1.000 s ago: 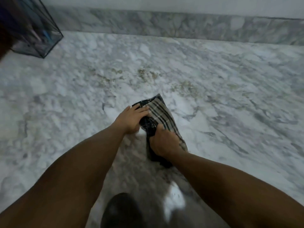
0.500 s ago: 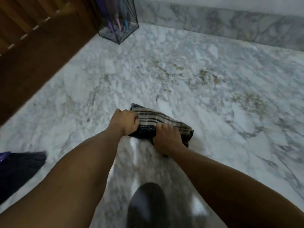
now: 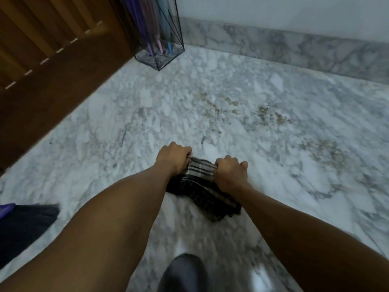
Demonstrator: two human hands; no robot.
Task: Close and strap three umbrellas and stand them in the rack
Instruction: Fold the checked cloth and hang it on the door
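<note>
Now pulled taut between both fists, no longer bunched: dark plaid fabric folding umbrella (image 3: pixel 197 182) low over the marble floor (image 3: pixel 252 114), left hand (image 3: pixel 174 157) and right hand (image 3: pixel 229 171) clenched on its ends. Probably mid-rolling before strapping. Clear glass wire-edged rack (image 3: pixel 166 45): three umbrellas, seemingly. Hands: two.

Both hands grip a folded plaid umbrella (image 3: pixel 202 182) above a marble floor (image 3: pixel 273 144): the left hand (image 3: pixel 173 158) clutches one end, the right hand (image 3: pixel 230 172) the other. A clear wire-framed rack (image 3: pixel 168 51) holding purple, pink and blue umbrellas stands beside a wooden door (image 3: pixel 52 60).
</note>
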